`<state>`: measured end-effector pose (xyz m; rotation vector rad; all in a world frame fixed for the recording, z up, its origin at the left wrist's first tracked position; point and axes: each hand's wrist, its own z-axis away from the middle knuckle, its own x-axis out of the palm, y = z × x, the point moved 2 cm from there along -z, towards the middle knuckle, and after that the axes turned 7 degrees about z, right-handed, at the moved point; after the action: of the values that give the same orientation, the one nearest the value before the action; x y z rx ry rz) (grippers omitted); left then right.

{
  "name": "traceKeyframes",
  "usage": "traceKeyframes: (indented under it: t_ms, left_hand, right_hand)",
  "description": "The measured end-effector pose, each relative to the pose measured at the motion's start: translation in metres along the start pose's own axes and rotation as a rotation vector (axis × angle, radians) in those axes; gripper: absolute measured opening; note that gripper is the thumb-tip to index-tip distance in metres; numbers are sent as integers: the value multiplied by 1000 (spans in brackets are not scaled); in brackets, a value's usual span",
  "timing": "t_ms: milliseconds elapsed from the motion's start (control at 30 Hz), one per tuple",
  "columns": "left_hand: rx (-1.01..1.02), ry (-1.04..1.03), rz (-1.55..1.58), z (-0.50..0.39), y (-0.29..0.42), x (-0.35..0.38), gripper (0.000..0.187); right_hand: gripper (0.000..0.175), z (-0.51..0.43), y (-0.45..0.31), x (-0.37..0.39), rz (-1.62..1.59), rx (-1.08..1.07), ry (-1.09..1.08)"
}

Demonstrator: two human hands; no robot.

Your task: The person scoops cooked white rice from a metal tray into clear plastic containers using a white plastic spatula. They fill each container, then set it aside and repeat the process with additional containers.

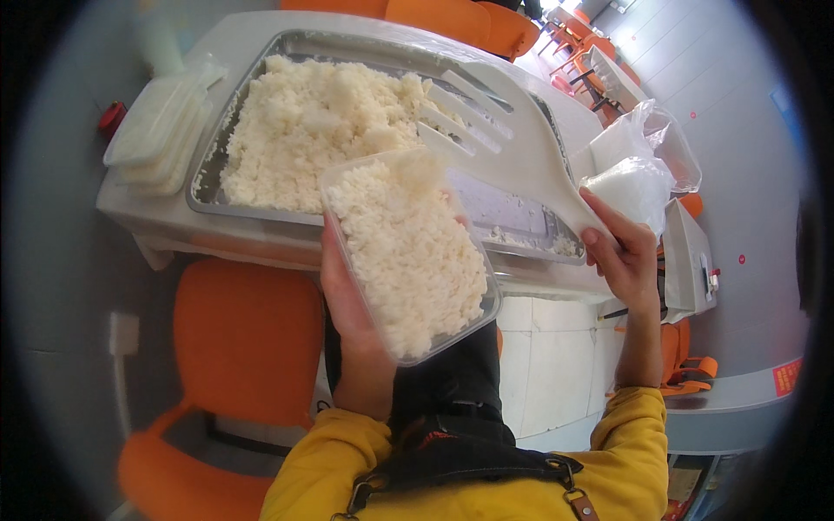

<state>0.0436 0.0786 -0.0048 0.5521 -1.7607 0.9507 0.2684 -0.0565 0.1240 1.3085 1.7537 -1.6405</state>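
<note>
My left hand [348,306] holds a clear plastic food container [490,311] from beneath and along its side. Cooked white rice [404,260] fills most of it, with a small gap at the lower right corner. In my right hand [622,251] is the handle of a large white slotted rice paddle [515,153]. Its prongs point left, over the metal tray [287,220]. A big heap of cooked rice [319,124] takes up the tray's left and middle part. Scattered grains stick to the tray's bare right side. The container is tilted in front of the tray's near edge.
Stacked clear plastic containers [156,130] stand at the table's left end. Clear plastic bags [632,169] with white contents sit at the right end. An orange chair [247,332] is close on the near left. More orange chairs [456,23] line the far side.
</note>
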Motion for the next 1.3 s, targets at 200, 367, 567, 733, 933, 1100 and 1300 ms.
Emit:
traceKeyframes:
  t_ms: [200,367,567,733,933,1100,1300]
  left_hand:
    - [-34,8,-8,3,-2,-1,63]
    - [376,65,-1061,3,1,-7,59]
    - [220,126,-850,10,2,-11,57]
    - [190,122,-674,10,1,-12,57]
    - [100,-233,-362,6,-3,-11,59]
    - [327,224,-737,9,-11,-12,53]
    - [81,44,-299,3,-3,-9,60]
  right_hand:
    - [44,-7,14,-2,-334,65,43]
    - [45,-22,26,9,-576,104,-217]
    - [42,-15,12,25,-473,74,-367]
    - [43,0,-3,28,-490,86,-268]
    - [45,-4,8,23,-511,127,-88]
    - [43,6,4,42,-427,189,-84]
    - [42,21,-13,52,-340,187,-63]
